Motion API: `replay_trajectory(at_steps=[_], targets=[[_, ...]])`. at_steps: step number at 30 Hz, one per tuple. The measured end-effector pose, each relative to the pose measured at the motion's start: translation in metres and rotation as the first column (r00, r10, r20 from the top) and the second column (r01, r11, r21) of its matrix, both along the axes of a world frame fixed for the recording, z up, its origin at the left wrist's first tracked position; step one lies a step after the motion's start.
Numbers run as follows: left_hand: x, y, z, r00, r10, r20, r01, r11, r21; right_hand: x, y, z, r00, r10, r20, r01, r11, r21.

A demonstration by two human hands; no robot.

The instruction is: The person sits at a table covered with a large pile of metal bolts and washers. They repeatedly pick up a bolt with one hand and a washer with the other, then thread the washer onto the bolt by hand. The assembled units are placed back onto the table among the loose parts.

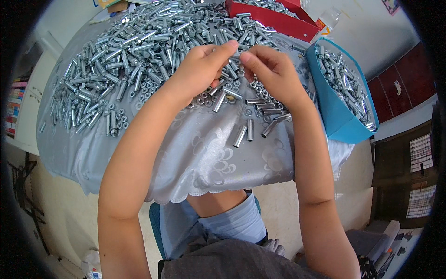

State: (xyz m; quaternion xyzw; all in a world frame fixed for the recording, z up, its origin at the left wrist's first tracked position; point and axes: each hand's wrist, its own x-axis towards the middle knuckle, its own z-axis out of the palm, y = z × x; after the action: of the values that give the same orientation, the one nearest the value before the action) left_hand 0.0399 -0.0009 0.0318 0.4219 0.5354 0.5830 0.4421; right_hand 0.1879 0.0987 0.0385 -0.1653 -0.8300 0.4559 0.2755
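Leaving room only along the near edge of the worktop (195, 158).
Crowding the far and left side with a heap of metal sleeves (139, 46); hemming in the right with a blue bin (334, 111) and the far right with a red tray (274, 21); scattering loose sleeves (246, 132) between.

A single head-worn fisheye view looks steeply down from close above the silver-clothed desk (204, 153), facing away from the wearer, whose lap lies under the desk's near edge.

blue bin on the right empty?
No, the blue bin holds many silver metal sleeves heaped inside, beside the right hand.
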Motion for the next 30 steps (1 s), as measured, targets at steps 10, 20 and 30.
replay_trajectory(at_steps=[10, 20, 30], targets=[[-0.003, 0.002, -0.004, 0.999, -0.04, 0.015, 0.04, 0.999, 0.018, 0.0, -0.002, 0.003, 0.995, -0.019, 0.103, 0.025, 0.998, -0.054], [-0.003, 0.003, -0.004, 0.997, -0.056, 0.045, 0.052, 0.994, 0.101, -0.007, -0.007, -0.005, 0.989, -0.086, -0.119, 0.1, 0.988, 0.116], [0.001, -0.003, 0.002, 0.929, 0.092, -0.358, 0.008, 0.963, 0.269, -0.006, -0.01, 0.0, 0.986, -0.144, -0.082, 0.135, 0.984, -0.114]])
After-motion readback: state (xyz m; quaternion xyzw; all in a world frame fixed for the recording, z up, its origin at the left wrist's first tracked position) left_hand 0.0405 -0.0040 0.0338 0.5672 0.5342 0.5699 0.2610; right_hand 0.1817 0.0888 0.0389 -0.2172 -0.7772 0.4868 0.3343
